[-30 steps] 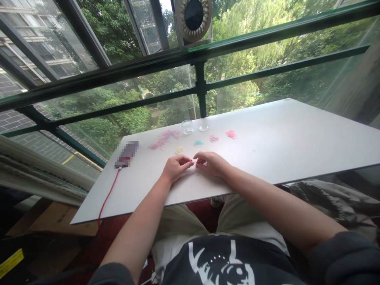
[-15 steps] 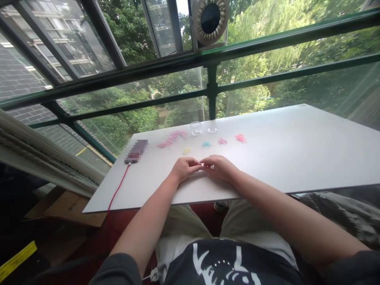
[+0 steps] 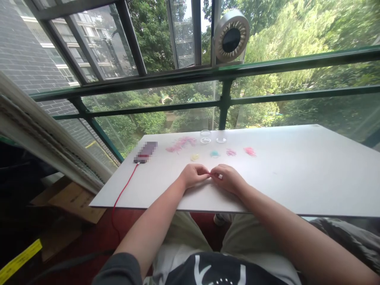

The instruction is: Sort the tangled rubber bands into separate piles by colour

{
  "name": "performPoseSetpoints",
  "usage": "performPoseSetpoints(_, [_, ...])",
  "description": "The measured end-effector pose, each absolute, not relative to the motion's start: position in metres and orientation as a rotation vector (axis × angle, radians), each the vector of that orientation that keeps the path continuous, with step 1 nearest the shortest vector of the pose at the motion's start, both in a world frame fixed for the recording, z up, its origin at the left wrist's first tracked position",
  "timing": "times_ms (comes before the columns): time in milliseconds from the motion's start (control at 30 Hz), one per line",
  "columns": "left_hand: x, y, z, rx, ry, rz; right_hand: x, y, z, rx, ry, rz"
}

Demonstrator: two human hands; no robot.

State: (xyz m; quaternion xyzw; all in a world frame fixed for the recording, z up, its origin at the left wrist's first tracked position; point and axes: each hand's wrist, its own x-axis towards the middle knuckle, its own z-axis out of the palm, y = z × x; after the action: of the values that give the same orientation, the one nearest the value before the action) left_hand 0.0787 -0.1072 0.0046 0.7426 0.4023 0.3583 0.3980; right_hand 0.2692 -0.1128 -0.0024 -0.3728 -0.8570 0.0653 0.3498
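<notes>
My left hand (image 3: 194, 176) and my right hand (image 3: 228, 179) meet fingertip to fingertip above the white table (image 3: 285, 178), near its front edge. Each hand is closed in a pinch, and something small and reddish shows between the fingertips, too small to name. Just beyond the hands lie small piles of thin pieces: yellow (image 3: 194, 157), teal (image 3: 214, 153), purple-pink (image 3: 230, 152) and coral red (image 3: 249, 151). A larger mixed pink pile (image 3: 181, 145) spreads behind the yellow one.
A clear round container (image 3: 205, 137) and a clear shallow dish or lid (image 3: 221, 140) stand at the back. On the left, a blurred-out phone-like device (image 3: 145, 152) has a red cable (image 3: 124, 188) running over the front edge. A round fan (image 3: 231, 37) stands by the window railing.
The view has shifted, so the table and hands appear lower and further right. Both hands remain pinched together at the fingertips.
</notes>
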Motion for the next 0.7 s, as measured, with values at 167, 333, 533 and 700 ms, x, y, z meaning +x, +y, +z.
performPoseSetpoints(167, [0.0782, -0.1059, 0.0051, 1.913, 1.046, 0.926, 0.2678, -0.1145, -0.0002, -0.921, -2.203, 0.162])
performPoseSetpoints(333, [0.0766, -0.1044, 0.0054, 1.917, 1.055, 0.937, 0.2683, -0.114, -0.0004, -0.83, -2.195, 0.165])
performPoseSetpoints(533, [0.0758, -0.1031, 0.0058, 1.739, 0.999, 0.965, 0.2684, -0.1101, -0.0038, -0.752, -2.175, 0.069])
performPoseSetpoints(700, [0.0737, -0.1005, 0.0029, 1.743, 0.995, 0.931, 0.268, -0.1103, -0.0037, -0.697, -2.183, 0.005])
